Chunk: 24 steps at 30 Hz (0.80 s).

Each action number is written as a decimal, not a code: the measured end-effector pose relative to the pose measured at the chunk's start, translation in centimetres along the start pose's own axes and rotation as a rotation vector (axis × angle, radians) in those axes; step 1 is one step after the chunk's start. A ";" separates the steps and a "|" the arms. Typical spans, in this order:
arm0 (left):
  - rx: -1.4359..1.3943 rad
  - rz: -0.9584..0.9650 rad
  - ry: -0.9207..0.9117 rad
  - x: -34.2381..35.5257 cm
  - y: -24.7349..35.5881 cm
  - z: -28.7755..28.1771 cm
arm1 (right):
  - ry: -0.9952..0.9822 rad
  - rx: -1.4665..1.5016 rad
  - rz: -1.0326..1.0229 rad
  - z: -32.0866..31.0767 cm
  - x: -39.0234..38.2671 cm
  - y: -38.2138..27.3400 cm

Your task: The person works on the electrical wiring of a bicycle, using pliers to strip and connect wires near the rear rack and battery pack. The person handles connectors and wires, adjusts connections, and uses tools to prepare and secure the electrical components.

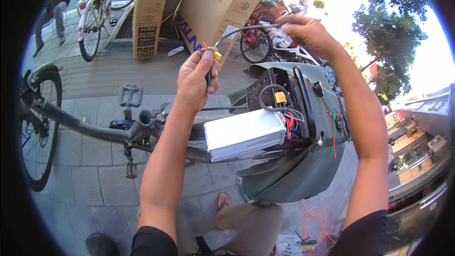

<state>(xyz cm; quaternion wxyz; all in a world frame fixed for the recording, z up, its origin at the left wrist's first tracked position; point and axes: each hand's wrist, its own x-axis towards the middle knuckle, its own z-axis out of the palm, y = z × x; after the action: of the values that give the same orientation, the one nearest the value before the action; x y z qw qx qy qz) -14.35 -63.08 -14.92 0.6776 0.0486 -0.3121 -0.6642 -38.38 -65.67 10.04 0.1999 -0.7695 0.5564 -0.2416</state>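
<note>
The wiring is judged to be partly done: the silver box (244,135) is carried at the bike's rear, behind the open seat tube (141,125), and wires (290,122) are led from its end. A yellow plug (280,97) above it is apparently left unmated, and 2 loose leads (333,121), 1 red and 1 green, are hung down the green bag (296,175). The cable (246,28) is held in the air above the bike (106,132), arched between 2 hands. Its connector end is gripped by the left hand (196,76); its far end is seemingly pinched by the right hand (310,33). The cable is seen as thin and black, the connector (217,55) as yellow, with a red wire tip (205,45) beside it.
</note>
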 end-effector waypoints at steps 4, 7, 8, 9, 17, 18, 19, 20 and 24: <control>-0.003 0.126 -0.063 -2.2 6.1 3.0 | 0.201 0.155 -0.226 -5.1 -7.5 -7.5; 0.066 0.204 -0.084 -6.4 10.7 6.3 | 0.325 0.297 -0.390 -5.9 -15.8 -11.6; 0.087 0.211 -0.090 -8.7 12.0 7.5 | 0.313 0.292 -0.392 -5.9 -19.1 -12.6; 0.121 0.212 -0.113 -11.5 13.6 7.5 | 0.293 0.311 -0.404 -5.0 -22.0 -12.9; -0.355 0.073 -0.113 -32.5 19.5 2.7 | -0.249 0.215 0.100 2.6 -41.4 -9.2; -0.375 0.049 -0.105 -34.1 18.9 3.0 | -0.356 0.231 0.194 4.2 -42.9 -7.5; -0.380 0.037 -0.101 -35.4 18.6 3.7 | -0.467 0.253 0.266 6.2 -43.9 -5.5; -0.464 0.007 -0.136 -36.4 17.6 5.3 | -0.536 0.246 0.263 8.4 -44.6 -3.6; -0.287 -0.229 -0.034 -40.6 14.0 10.5 | -0.592 0.313 0.217 19.9 -45.9 0.9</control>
<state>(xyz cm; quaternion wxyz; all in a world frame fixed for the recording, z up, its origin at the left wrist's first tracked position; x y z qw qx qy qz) -4.17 -20.06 -14.29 0.5922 -0.0247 -0.2177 -0.7754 -39.33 -21.40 -13.35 0.4927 -0.7026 0.5089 -0.0676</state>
